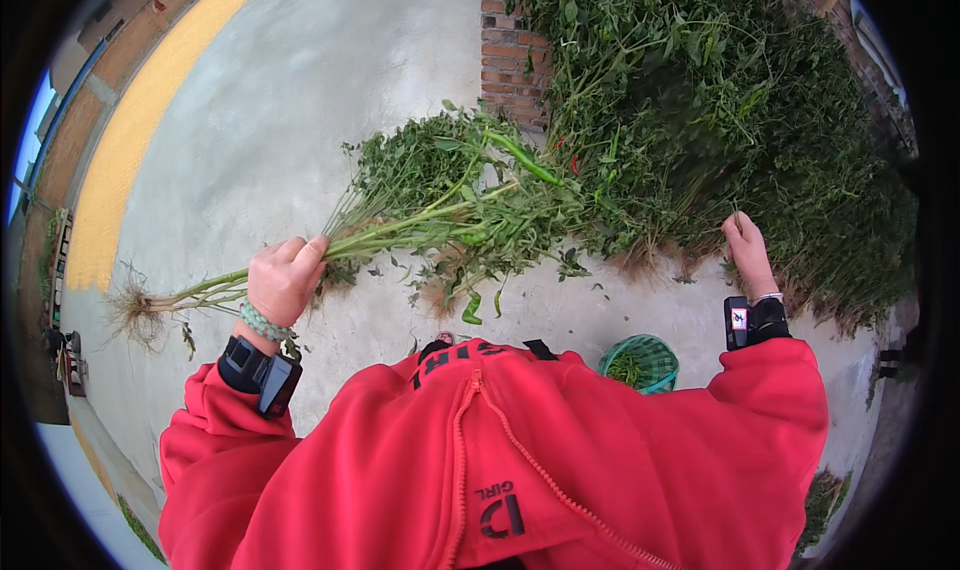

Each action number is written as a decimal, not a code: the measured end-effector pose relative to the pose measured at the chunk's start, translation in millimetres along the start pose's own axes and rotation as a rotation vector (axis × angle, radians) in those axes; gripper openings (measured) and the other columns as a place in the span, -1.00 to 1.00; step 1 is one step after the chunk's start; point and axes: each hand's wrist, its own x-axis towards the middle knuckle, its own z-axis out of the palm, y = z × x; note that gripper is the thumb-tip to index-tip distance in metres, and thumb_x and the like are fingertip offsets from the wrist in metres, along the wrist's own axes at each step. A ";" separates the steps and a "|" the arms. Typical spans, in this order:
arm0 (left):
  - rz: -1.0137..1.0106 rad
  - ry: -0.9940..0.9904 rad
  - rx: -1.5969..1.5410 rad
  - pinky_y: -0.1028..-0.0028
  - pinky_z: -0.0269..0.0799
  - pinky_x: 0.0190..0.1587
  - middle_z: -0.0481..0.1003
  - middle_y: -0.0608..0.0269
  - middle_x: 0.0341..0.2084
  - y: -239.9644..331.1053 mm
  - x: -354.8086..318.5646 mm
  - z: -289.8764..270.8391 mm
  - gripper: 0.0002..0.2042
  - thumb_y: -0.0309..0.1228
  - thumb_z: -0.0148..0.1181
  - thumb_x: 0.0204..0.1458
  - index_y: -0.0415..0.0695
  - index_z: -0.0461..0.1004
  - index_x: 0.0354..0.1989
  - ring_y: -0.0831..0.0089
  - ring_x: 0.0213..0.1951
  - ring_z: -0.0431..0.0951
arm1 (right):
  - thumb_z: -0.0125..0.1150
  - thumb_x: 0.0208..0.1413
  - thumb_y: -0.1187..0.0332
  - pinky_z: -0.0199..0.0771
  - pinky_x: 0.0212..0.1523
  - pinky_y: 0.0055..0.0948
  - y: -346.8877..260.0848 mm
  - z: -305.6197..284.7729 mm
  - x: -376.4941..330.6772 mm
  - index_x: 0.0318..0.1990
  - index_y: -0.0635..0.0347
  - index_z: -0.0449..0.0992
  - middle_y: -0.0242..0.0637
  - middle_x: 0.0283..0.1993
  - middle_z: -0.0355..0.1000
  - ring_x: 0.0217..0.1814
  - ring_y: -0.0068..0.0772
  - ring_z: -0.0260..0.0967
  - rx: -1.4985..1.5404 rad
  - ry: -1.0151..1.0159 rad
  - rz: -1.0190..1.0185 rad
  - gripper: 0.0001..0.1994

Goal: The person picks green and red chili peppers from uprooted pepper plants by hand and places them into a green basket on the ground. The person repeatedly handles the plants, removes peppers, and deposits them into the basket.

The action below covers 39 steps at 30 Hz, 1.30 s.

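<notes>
**Pepper bunch point(400, 234) stretched out from the left hand point(285, 280)**

Pepper plants, pulled up whole and gathered into one bunch, lay slantwise across the space before the person, over the pale concrete floor point(310, 60). The left hand was clenched around the stems, nearer to the roots point(138, 310) than to the leaves. Those roots splayed out in a brown tangle to the left of the fist, while the leafy tops spread away to the right. Among the leaves I saw a long green pepper point(525, 158), and lower down a curled green pepper point(471, 308) hung under the foliage.

Just beyond the bunch sat a smaller clump of plants point(410, 165), partly covered by it. To the right rose a large heap of plants point(730, 120), beside a brick wall point(515, 65), with a red pepper point(575, 165) showing at its left side. The right hand point(746, 250) was at the heap's near edge, fingers drawn together; I could not tell whether they pinched anything.

Closer to the person, a green basket point(661, 363) stood on the floor with green peppers point(625, 370) inside. The person wore a red jacket point(640, 480), a beaded bracelet point(262, 322) on the left wrist, and dark strapped devices on both wrists. Far off to the left ran a yellow band point(160, 130) along the ground.
</notes>
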 end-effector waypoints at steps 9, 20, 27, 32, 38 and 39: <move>0.110 0.085 -0.062 0.32 0.27 -0.55 0.27 0.21 -0.66 22.6 12.4 -2.8 -0.67 -0.55 0.19 -0.32 -0.15 0.41 -0.26 0.24 -0.61 0.34 | 0.26 -0.09 0.25 0.28 -0.45 -0.42 -171.3 111.5 -46.9 -0.49 0.25 0.35 -0.23 -0.53 0.27 -0.50 -0.32 0.27 -0.227 -0.289 -0.663 -0.73; -0.072 0.019 -0.025 0.34 0.34 -0.55 0.33 0.24 -0.62 9.0 -2.1 6.7 -0.72 -0.48 0.18 -0.22 -0.06 0.39 -0.24 0.25 -0.56 0.41 | 0.00 0.17 0.19 -0.03 -0.74 -0.71 -71.0 66.6 -0.8 -0.56 0.02 0.13 -0.58 -0.70 -0.02 -0.73 -0.75 -0.12 1.759 0.032 0.243 -0.69; -0.114 -0.008 -0.024 0.32 0.36 -0.53 0.38 0.23 -0.59 21.2 6.8 9.6 -0.73 -0.45 0.17 -0.18 -0.04 0.40 -0.22 0.23 -0.55 0.43 | 0.07 0.10 0.37 0.07 -0.60 -0.70 -160.4 100.2 -59.3 -0.46 0.19 0.35 -0.49 -0.55 0.31 -0.62 -0.75 0.07 0.476 -0.165 -0.485 -0.86; -0.106 -0.012 -0.060 0.32 0.36 -0.53 0.39 0.23 -0.59 32.9 17.9 6.1 -0.73 -0.43 0.17 -0.18 -0.05 0.39 -0.23 0.23 -0.53 0.44 | 0.15 -0.17 0.43 0.39 -0.49 -0.37 -225.6 152.7 -80.9 -0.38 0.11 0.35 -0.32 -0.53 0.36 -0.45 -0.23 0.39 -0.410 0.029 -1.081 -0.85; -0.143 -0.050 -0.117 0.30 0.37 -0.54 0.39 0.24 -0.59 33.0 18.7 8.4 -0.75 -0.36 0.18 -0.15 -0.04 0.36 -0.25 0.22 -0.53 0.46 | 0.11 -0.24 0.44 0.36 -0.54 -0.45 -226.5 161.6 -70.1 -0.42 0.05 0.36 -0.45 -0.58 0.32 -0.52 -0.44 0.36 -0.664 0.127 -1.247 -0.85; -0.145 -0.045 -0.131 0.30 0.38 -0.55 0.38 0.25 -0.61 32.0 17.0 9.6 -0.75 -0.33 0.19 -0.15 -0.03 0.35 -0.27 0.22 -0.54 0.47 | 0.12 -0.25 0.44 0.36 -0.54 -0.45 -223.5 159.8 -69.4 -0.42 0.05 0.37 -0.45 -0.59 0.31 -0.52 -0.44 0.36 -0.608 0.130 -1.289 -0.84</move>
